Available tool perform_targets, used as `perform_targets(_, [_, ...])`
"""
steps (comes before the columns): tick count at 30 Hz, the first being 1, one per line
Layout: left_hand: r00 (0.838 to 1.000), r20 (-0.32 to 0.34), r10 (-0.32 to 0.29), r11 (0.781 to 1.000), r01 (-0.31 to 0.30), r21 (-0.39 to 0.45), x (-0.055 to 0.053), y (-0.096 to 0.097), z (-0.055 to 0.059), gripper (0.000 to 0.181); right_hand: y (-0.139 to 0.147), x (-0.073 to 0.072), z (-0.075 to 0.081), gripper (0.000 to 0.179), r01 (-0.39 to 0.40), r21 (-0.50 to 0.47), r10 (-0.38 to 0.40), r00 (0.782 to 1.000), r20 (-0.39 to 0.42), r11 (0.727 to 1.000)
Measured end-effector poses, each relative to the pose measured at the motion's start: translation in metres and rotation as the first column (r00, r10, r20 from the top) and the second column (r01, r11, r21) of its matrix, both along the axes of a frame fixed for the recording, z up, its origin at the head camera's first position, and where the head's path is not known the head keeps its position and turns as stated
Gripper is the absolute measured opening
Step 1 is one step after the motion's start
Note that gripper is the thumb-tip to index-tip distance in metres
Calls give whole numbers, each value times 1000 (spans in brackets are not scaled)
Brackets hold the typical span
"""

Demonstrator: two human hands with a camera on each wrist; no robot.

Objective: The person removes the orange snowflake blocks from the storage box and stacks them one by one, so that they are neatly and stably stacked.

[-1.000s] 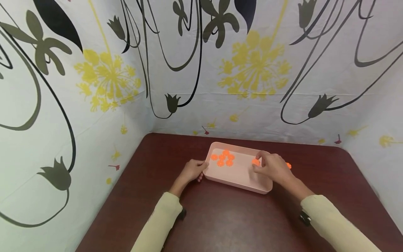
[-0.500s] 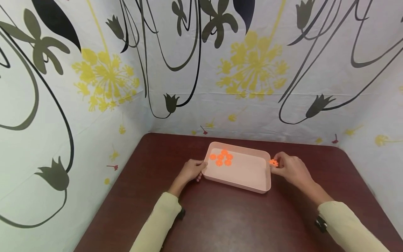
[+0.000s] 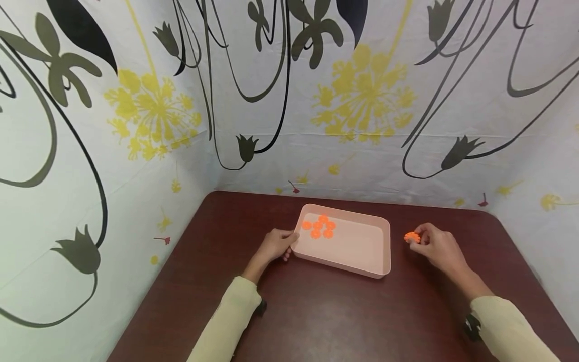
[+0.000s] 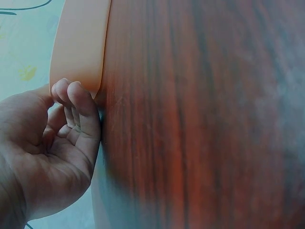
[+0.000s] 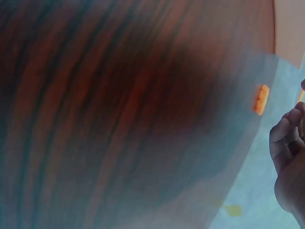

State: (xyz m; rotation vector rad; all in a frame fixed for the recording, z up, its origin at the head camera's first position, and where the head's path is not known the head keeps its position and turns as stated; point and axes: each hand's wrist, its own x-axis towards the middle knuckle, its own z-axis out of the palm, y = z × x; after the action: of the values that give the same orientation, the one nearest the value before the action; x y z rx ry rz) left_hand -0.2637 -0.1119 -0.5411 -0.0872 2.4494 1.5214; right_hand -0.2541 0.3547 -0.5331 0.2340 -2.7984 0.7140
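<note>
Six orange flower-shaped pieces [image 3: 318,226] lie in the pink tray [image 3: 359,247]; I see the left hand [image 3: 274,245] grip its left end, seemingly for steadiness, while the right hand [image 3: 440,246] pinches another piece [image 3: 411,236] right of it.

Free room over the dark-red wooden table [image 3: 348,322] between pale-yellow sleeves [image 3: 226,319]
Beyond, a shallow pink rectangular tray [image 3: 350,249] blocks passage; a narrow gap separates it from the right hand's [image 3: 438,247] orange flower-shaped piece [image 3: 410,237].
</note>
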Motion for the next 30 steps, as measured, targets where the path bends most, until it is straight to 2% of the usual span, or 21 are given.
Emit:
perform_targets(15, [1000,8,9,1000,-9,-2,-1,0,-2,44,7,-11,-14,36,8,-26,-6,997,77,1000])
perform_targets(30, [1000,15,0,1000,0,6,-1,-2,-2,44,9,-20,-15,43,10,-43,-1,981,197,999])
